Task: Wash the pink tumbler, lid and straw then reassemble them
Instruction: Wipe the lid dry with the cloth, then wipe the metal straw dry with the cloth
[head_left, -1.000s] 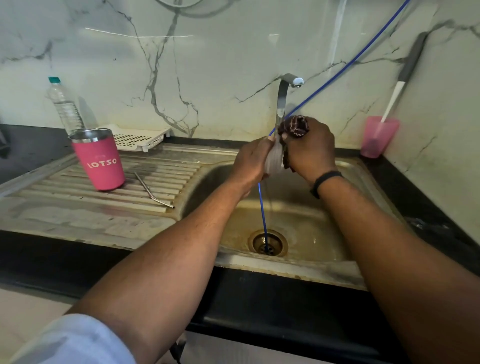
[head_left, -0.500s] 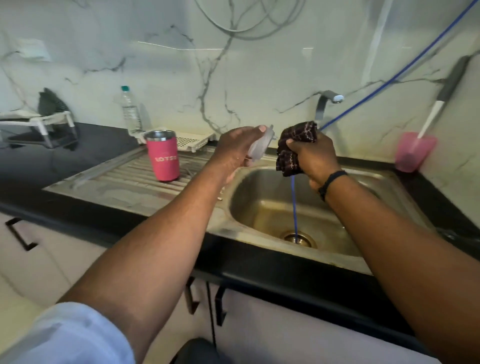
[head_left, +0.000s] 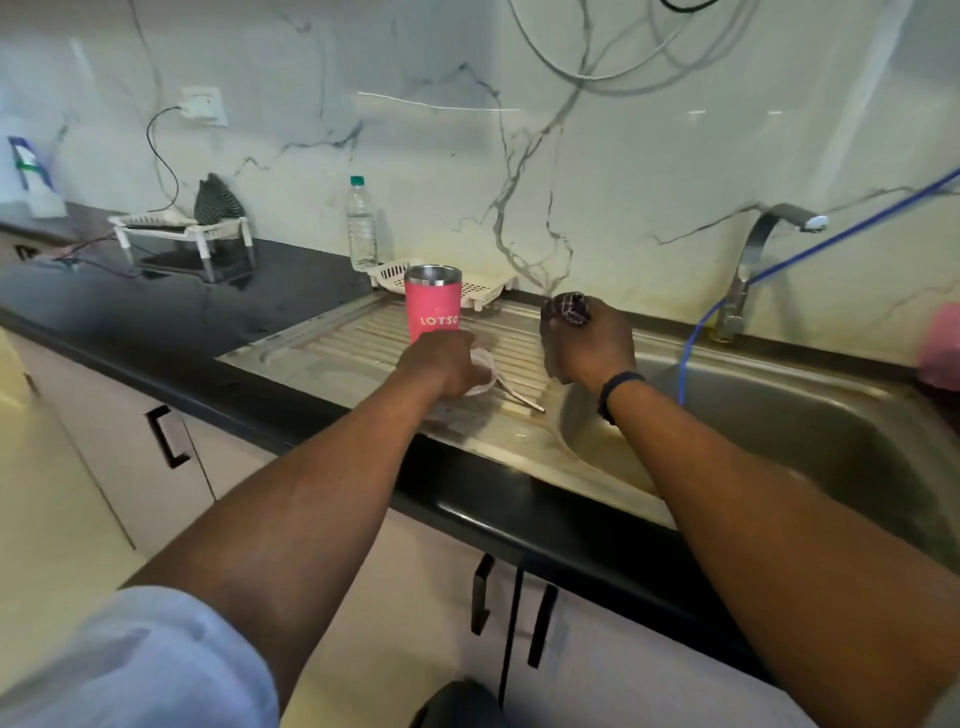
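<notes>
I'm gripping the clear lid (head_left: 482, 371) in my left hand (head_left: 441, 366), lowering it onto the drainboard (head_left: 332, 348); right hand (head_left: 589, 345) is clutching the cloth (head_left: 569, 307). The straw (head_left: 522, 397) is lying just under my grip and the pink tumbler (head_left: 432, 302) just beyond: the lid's wet, so it could be slipping or knocking the straw towards the sink.

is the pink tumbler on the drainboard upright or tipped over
Upright. The pink steel-rimmed tumbler stands on the ribbed steel drainboard with its open mouth facing up, no lid on it, and its LOTSO lettering reading level.

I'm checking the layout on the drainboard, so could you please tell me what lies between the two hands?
In the head view, ribbed drainboard and the metal straw lie between the left hand, holding the clear lid, and the right hand.
</notes>
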